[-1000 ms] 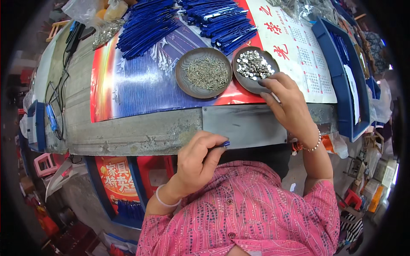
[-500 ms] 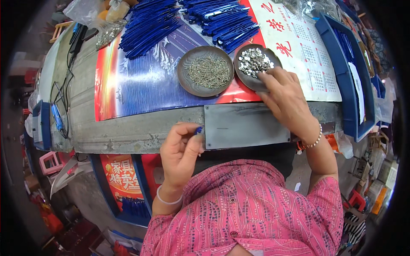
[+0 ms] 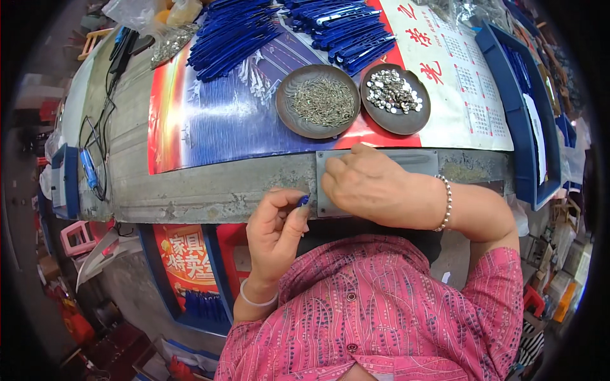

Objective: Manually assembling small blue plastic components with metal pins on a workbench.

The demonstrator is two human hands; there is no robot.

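My left hand (image 3: 273,235) is closed at the table's front edge, pinching a small blue piece (image 3: 303,200) between thumb and forefinger. Just to its right, my right hand (image 3: 365,190) bends down over a grey metal plate (image 3: 424,160), its fingers curled. Whatever those fingertips hold is hidden behind the back of the hand. Beyond the plate stands a round brown dish (image 3: 316,131) of thin metal pins (image 3: 323,101). A second brown dish (image 3: 412,122) beside it holds small shiny silver discs (image 3: 391,89). Neither hand touches the dishes.
Piles of long blue strips (image 3: 232,38) lie at the back on a poster sheet (image 3: 197,136). A blue bin (image 3: 546,178) stands at the right edge. On the left are a cable with a blue-handled tool (image 3: 89,168) and a small blue box (image 3: 63,184).
My right hand has left the dish of silver discs and come down-left over the metal plate, close to my left hand. The left hand still pinches the blue piece. The view has shifted slightly.
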